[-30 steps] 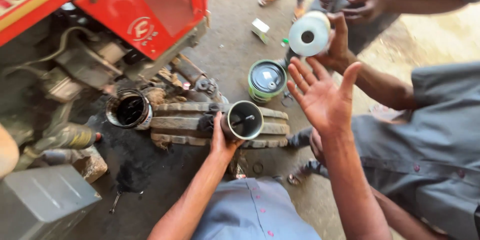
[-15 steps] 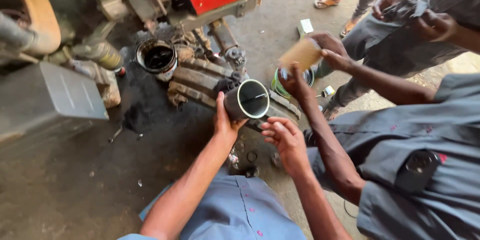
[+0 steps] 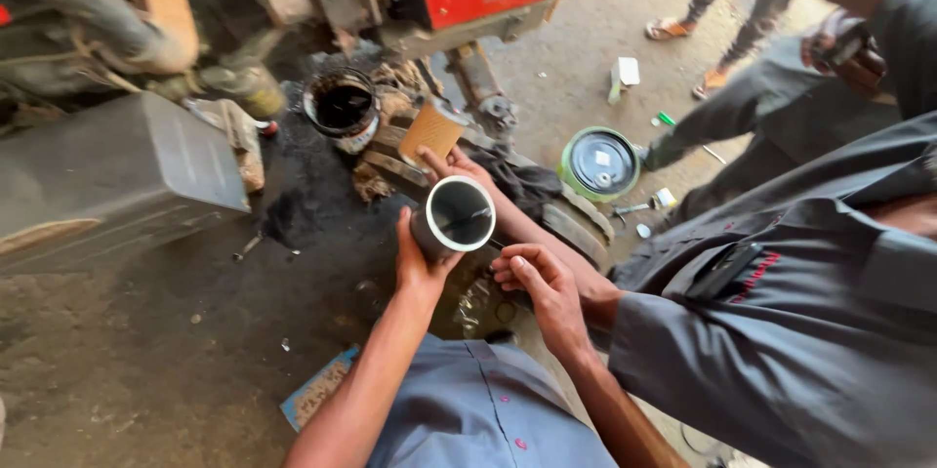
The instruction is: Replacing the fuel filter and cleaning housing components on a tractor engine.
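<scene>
Cylinder (image 3: 454, 219), a hollow black canister, sat gripped in the left hand (image 3: 418, 263), open mouth up. Right hand (image 3: 542, 283) hovered beside it, fingers loosely curled, empty. Judging by this, inspection was underway; steady support mattered next.

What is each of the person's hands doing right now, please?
Left hand: closed around the dark open-ended cylinder, holding it up.
Right hand: fingers curled, holding nothing visible, just beside the cylinder.
</scene>
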